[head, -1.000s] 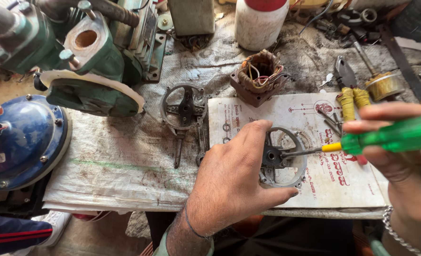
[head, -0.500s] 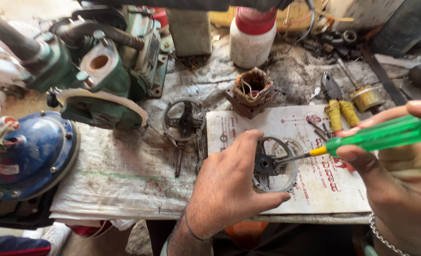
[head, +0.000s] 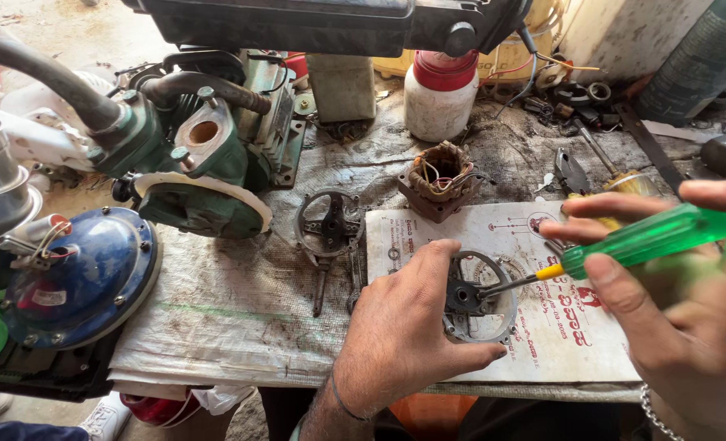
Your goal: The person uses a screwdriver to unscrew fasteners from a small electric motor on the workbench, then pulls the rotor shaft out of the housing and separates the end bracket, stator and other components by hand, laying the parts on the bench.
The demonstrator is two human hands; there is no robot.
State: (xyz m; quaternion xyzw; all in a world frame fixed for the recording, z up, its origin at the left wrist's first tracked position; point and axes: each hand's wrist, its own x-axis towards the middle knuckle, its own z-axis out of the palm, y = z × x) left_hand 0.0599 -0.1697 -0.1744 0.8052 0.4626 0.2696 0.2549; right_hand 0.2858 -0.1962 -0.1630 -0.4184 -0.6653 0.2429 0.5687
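Note:
My left hand (head: 408, 322) grips a round grey metal motor end cover (head: 479, 298) with spokes and a dark hub, pressing it onto a white printed sheet (head: 567, 335) on the workbench. My right hand (head: 677, 310) holds a screwdriver with a clear green handle (head: 653, 238); its metal shaft points left, and the tip rests at the cover's hub. A second, similar spoked cover (head: 328, 226) lies apart to the left, next to a small wound stator block (head: 440, 181) with copper wires.
A green pump body (head: 195, 167) with a pipe and a blue round housing (head: 81, 273) stand at the left. A white bottle with a red cap (head: 440, 94), pliers with yellow grips (head: 579, 175), loose rings and scraps lie at the back. The bench edge (head: 297, 376) runs near me.
The view has shifted, so the bench appears lower and to the right. Both hands keep their hold; the screwdriver tip stays at the cover's hub.

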